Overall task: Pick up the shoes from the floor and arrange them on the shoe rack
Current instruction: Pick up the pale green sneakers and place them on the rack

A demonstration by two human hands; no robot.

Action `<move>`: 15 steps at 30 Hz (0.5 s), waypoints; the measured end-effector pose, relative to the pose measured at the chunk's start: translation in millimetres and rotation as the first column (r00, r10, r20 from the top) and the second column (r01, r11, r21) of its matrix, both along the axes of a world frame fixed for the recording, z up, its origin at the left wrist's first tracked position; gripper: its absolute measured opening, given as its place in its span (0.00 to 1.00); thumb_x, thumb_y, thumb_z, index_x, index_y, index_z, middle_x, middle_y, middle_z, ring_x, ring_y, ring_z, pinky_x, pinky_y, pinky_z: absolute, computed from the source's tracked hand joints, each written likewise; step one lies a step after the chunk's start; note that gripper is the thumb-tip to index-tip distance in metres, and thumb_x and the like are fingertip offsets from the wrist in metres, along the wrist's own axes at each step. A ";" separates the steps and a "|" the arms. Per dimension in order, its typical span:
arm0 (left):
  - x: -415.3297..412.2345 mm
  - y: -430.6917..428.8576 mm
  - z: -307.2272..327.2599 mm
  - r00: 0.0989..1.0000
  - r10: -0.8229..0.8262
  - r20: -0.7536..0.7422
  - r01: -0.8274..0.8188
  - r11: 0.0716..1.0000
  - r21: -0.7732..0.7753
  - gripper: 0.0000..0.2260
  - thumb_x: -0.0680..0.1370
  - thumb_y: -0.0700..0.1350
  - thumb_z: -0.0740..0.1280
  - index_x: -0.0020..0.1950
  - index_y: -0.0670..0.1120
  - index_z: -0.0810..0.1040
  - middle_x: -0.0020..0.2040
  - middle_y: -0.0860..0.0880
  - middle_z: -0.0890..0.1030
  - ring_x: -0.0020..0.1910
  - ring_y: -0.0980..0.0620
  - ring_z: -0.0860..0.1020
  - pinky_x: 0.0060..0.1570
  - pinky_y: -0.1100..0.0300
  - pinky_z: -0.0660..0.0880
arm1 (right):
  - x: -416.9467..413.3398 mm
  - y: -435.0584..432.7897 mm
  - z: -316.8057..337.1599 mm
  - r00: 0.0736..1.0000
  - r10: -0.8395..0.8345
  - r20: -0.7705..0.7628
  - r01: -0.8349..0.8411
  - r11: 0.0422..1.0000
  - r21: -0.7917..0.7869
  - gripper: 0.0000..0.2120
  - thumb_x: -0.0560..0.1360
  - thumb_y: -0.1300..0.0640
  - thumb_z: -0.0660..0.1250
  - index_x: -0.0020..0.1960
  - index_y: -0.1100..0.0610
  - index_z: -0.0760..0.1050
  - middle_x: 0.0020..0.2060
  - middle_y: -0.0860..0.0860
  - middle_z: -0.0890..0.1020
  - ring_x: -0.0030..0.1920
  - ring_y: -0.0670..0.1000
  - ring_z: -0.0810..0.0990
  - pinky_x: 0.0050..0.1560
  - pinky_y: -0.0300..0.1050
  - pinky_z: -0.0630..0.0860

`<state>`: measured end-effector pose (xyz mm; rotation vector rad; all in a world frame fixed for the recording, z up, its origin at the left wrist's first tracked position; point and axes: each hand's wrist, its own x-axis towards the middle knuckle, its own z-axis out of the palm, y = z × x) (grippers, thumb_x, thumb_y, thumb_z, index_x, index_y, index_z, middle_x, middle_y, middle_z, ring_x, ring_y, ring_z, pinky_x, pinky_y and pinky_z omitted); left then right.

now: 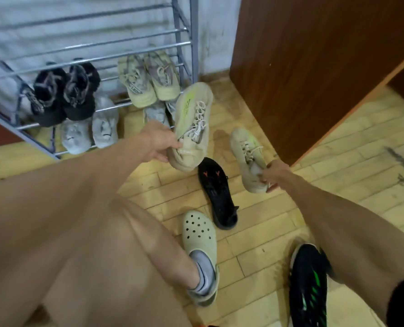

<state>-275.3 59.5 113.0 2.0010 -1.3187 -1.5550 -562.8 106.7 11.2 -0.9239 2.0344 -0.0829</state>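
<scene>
Held item, left: beige knit lace-up sneaker (191, 128), lifted clear of the floor; left hand (159, 143) is pinching its heel collar, fingers (172, 145) clenched on it.
Axis, left shoe: toe is pointing away toward the rack, heel toward the person.
Held item, right: matching beige sneaker (248, 159), low over the wooden parquet floor (255, 244); right hand (275, 172) is gripping its heel, toe pointing up-left.
Remaining on floor: black slim shoe (216, 197); black sneaker with green stripes (308, 289).
Storage: grey metal-bar shoe rack (101, 48) is carrying four pairs on its lower tiers.
Progress: roughly over halfway, by judgement; upper bars are standing bare.
</scene>
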 end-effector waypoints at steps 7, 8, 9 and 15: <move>41.6 20.9 61.9 0.991 0.110 -0.071 -0.117 0.988 -0.099 0.15 0.72 0.36 0.72 0.59 0.39 0.77 0.51 0.42 0.82 0.40 0.47 0.80 0.34 0.54 0.78 | 39.2 -20.0 104.2 0.984 0.059 0.166 -0.016 0.969 -0.247 0.27 0.71 0.71 0.68 0.68 0.60 0.71 0.48 0.54 0.79 0.48 0.58 0.82 0.49 0.58 0.82; 49.4 24.5 68.1 0.988 0.131 -0.080 -0.140 0.984 -0.109 0.15 0.72 0.36 0.72 0.58 0.39 0.78 0.51 0.42 0.82 0.41 0.46 0.80 0.35 0.54 0.78 | 48.9 -22.9 115.7 0.978 0.071 0.197 -0.016 0.963 -0.270 0.28 0.71 0.71 0.69 0.69 0.60 0.70 0.46 0.53 0.79 0.46 0.57 0.83 0.49 0.58 0.82; 57.3 27.2 73.8 0.984 0.155 -0.088 -0.165 0.979 -0.121 0.14 0.72 0.36 0.72 0.58 0.39 0.78 0.51 0.42 0.82 0.43 0.45 0.80 0.36 0.53 0.78 | 58.8 -26.2 126.1 0.969 0.075 0.235 -0.005 0.958 -0.288 0.30 0.70 0.71 0.70 0.71 0.61 0.68 0.46 0.53 0.79 0.45 0.57 0.83 0.48 0.58 0.82; 100.2 18.7 100.8 0.941 0.300 -0.157 -0.329 0.918 -0.221 0.17 0.72 0.36 0.72 0.59 0.35 0.74 0.53 0.39 0.80 0.40 0.45 0.80 0.36 0.51 0.80 | 116.4 -54.1 171.7 0.936 0.125 0.328 0.020 0.913 -0.407 0.32 0.70 0.71 0.71 0.72 0.63 0.66 0.48 0.56 0.79 0.48 0.60 0.84 0.41 0.53 0.83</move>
